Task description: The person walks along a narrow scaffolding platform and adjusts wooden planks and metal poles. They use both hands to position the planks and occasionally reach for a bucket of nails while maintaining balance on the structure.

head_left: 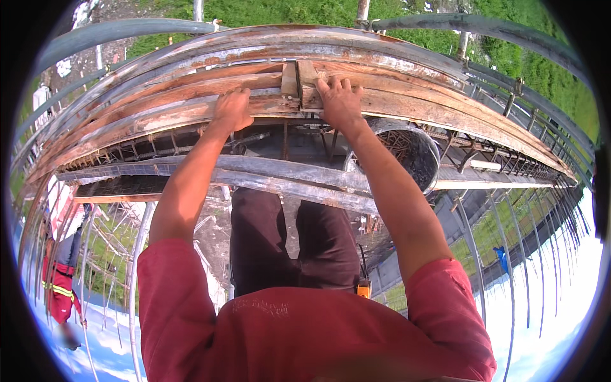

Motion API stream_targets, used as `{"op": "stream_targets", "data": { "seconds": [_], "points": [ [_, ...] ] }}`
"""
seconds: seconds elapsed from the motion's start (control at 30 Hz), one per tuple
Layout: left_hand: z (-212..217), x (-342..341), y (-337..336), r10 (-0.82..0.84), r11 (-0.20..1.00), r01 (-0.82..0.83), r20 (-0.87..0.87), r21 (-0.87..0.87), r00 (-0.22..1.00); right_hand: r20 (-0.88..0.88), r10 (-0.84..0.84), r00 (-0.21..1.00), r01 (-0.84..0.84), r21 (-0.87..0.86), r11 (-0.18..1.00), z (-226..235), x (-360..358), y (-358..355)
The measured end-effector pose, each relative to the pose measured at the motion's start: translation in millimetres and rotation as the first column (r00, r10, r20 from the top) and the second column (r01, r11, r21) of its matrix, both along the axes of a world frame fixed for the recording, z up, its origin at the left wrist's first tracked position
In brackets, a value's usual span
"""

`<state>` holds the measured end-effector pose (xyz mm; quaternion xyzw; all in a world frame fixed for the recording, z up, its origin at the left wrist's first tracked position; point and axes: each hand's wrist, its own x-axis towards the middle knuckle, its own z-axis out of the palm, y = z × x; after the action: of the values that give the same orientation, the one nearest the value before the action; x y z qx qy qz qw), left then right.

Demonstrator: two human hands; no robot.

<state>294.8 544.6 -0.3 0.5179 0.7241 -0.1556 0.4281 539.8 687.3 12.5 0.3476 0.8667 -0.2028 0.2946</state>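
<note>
Atop the formwork, both hands press the timber planks steady: left hand clenched over one edge, right hand spread flat beside a wooden block.

Lots of rusty orange-brown is seen on the wooden planks, streaked with grey-white cement crust. The small wood block at the far middle is a paler tan. The steel pipe nearer in is dull grey with whitish splatter, and the bucket on the right is grey-black, caked pale grey. The shirt is a faded red, the trousers dark brown. Bright green grass is spotted at the far side. Far left, a co-worker's clothing is red with yellow stripes. A small orange bit is noted near the waist.
</note>
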Motion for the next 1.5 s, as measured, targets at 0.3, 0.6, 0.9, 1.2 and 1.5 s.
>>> {"op": "stream_targets", "data": {
  "seconds": [0.3,0.6,0.9,1.2,1.5],
  "points": [
    [-4,3,-3,0.042,0.999,-0.042,-0.002,0.035,0.999,0.000,0.022,1.000,-0.022,0.032,0.999,0,-3,-1],
    [-8,2,-4,0.060,0.995,-0.061,0.022,0.074,0.998,0.084,0.023,0.996,-0.023,-0.001,1.000,8,-10,0],
    [-9,2,0,0.048,0.999,-0.048,0.012,0.012,0.999,0.096,0.027,0.995,-0.030,0.032,0.999,2,-8,-3],
    [11,7,19,0.054,0.998,-0.054,-0.018,-0.044,0.998,0.010,0.016,1.000,-0.017,0.070,0.997,0,-3,-4],
    [-3,6,6,0.041,0.999,-0.040,-0.026,0.033,0.999,0.000,0.007,1.000,-0.007,0.065,0.998,-1,-4,-3]
  ]
}}
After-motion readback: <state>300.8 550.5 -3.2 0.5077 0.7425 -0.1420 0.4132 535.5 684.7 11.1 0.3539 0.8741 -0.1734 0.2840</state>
